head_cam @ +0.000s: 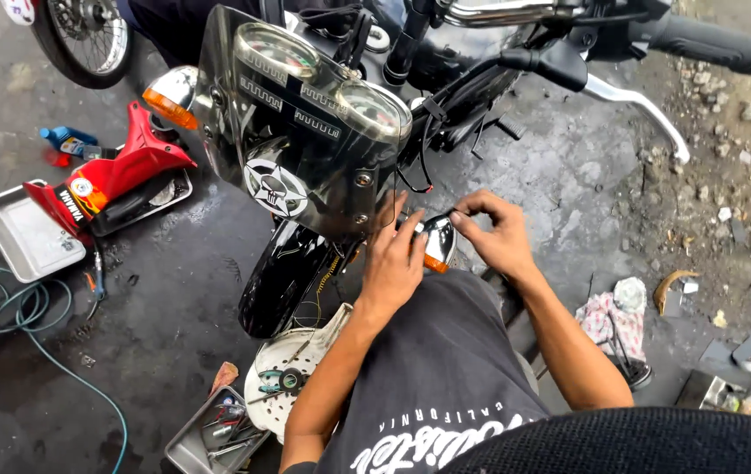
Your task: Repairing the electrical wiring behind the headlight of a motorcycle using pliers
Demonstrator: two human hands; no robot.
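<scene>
1. Turn signal lamp, chrome shell with an orange lens, sits right in front of the person's lap, just below the motorcycle's windshield and beside the black front fender.
2. Left hand is up against the lamp's left side, fingers spread and pressing on it, steadying the shell.
3. Right hand comes in from the other side, thumb and forefinger pinched on the lamp's top edge, the other fingers curled.
4. Down by the left elbow, a white round cover lies on the wet floor, touching a small metal tray full of hand tools.
5. Off to the right, a patterned rag lies crumpled on the ground, gravel scattered beyond it.
6. Further left, a red body panel rests across a second, larger metal tray, with a green hose looping just beside it.
7. A blue bottle stands behind the red panel.
8. Up top, the other orange signal lamp is mounted left of the windshield, the twin gauges sit behind the glass, and the brake lever and black grip reach out to the right.
9. Farthest back, a spoked wheel shows at the top left corner.
</scene>
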